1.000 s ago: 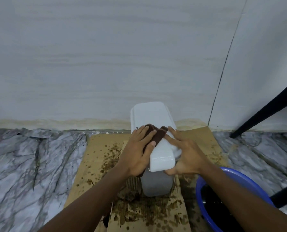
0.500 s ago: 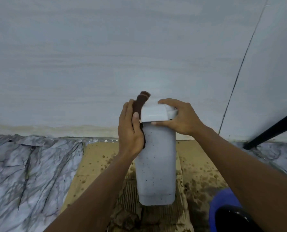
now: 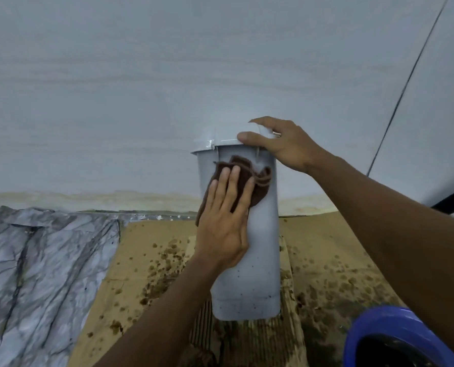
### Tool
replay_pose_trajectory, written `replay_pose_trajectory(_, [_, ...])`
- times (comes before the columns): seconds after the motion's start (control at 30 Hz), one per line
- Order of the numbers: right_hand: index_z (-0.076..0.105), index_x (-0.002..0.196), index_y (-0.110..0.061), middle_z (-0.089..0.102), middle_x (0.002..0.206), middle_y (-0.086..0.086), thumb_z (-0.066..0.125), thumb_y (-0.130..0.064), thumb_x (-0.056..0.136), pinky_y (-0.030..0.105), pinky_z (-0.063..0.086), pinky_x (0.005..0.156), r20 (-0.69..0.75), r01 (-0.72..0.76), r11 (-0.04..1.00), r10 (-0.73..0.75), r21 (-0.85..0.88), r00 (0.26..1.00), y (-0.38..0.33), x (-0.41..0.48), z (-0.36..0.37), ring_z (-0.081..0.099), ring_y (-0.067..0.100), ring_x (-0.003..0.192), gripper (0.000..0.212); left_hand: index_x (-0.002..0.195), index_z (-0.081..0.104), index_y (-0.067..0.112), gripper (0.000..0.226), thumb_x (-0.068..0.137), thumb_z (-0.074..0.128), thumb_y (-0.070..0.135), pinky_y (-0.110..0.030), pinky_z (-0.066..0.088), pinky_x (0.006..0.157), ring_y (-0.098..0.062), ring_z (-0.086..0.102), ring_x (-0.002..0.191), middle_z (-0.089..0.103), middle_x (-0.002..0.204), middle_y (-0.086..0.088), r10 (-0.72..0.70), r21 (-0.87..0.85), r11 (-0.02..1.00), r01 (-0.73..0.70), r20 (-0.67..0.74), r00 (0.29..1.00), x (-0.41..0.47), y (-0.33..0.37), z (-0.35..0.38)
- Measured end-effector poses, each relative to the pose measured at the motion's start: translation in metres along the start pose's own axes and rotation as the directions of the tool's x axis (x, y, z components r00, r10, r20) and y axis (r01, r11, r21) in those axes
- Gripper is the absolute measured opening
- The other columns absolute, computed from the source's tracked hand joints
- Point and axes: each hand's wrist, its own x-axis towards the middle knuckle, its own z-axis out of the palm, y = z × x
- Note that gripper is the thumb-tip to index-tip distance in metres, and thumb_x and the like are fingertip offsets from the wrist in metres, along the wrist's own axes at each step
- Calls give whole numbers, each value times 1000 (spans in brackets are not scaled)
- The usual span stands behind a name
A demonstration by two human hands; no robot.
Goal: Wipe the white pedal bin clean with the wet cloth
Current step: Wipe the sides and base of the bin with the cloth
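I find the tall white plastic pedal bin (image 3: 257,260) upright on stained brown cardboard (image 3: 146,260), near the pale wall (image 3: 141,102). My left hand (image 3: 224,223) presses the brown wet cloth (image 3: 260,186) flat against its upper front, fingers straight and slightly spread. My right hand (image 3: 281,144) grips the lid, fingers curled. A blue round basin (image 3: 374,321) stands near on the lower right, and grey marble floor (image 3: 35,260) extends to the left.

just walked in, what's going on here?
A person is wiping a white pedal bin that stands upright on stained cardboard. The left hand presses a brown cloth flat against the bin's upper front; the right hand grips the lid, likely steadying it. Dark specks dot the bin's lower part. A blue basin sits at lower right.
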Motion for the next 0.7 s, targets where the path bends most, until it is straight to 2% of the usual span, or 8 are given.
replay_pose_trajectory(0.07, [64,117,-44,65,120,-20,65,-87,58,30,48,98,-38,-10,1000,10,-8,999,3,1,5,59,5,113,73,161,18,12,57,106,26,24,-51,12,127,-29,7,158,14,169,-16,-24,1,1000,24,12,1000,13,3,0])
replay_pose_trajectory(0.17, [60,120,-45,64,121,-19,62,-88,58,33,47,101,-46,-11,1000,10,-20,999,6,2,9,58,7,113,76,163,16,17,58,108,26,31,-48,4,128,-28,0,158,7,170,-14,-105,33,994,104,30,994,18,12,0])
replay_pose_trajectory(0.27, [59,122,-46,62,124,-19,62,-89,58,36,47,103,-23,0,1000,-1,-28,1000,8,-1,6,58,7,116,78,162,20,19,56,109,26,35,-49,6,128,-29,2,158,7,170,-14,-5,110,994,-6,92,996,-8,9,1])
replay_pose_trajectory(0.33, [61,121,-45,63,124,-21,65,-89,54,34,49,101,6,2,1000,-2,-2,1000,8,-4,2,59,3,114,79,162,23,17,56,109,28,35,-50,8,128,-30,4,158,9,170,-15,34,101,994,-43,89,995,-23,-2,-3])
replay_pose_trajectory(0.47, [65,116,-44,65,122,-21,71,-86,50,36,48,103,14,-5,999,4,37,1000,5,-1,3,60,4,115,79,161,25,15,56,107,31,31,-46,4,128,-30,1,158,8,170,-14,-143,30,989,144,-28,989,-4,-3,-7])
replay_pose_trajectory(0.53, [65,115,-44,65,121,-20,71,-87,50,37,47,104,-13,-4,1000,5,23,1000,6,1,6,60,5,115,79,162,21,15,57,108,29,31,-46,2,128,-31,-2,158,5,170,-13,-222,50,973,224,-37,974,13,10,-3])
replay_pose_trajectory(0.6, [65,116,-42,65,120,-19,72,-86,51,37,47,104,-35,-19,999,20,35,999,9,1,3,60,5,114,78,162,19,12,58,109,27,33,-48,4,128,-31,-2,158,6,170,-15,-142,84,987,139,33,989,9,21,3])
replay_pose_trajectory(0.7, [65,118,-40,65,120,-18,73,-81,57,36,49,102,-11,-25,998,26,63,1000,13,-3,-3,60,5,113,73,162,20,11,58,110,25,35,-50,15,126,-29,5,158,9,170,-14,156,120,976,-182,200,967,-31,16,9])
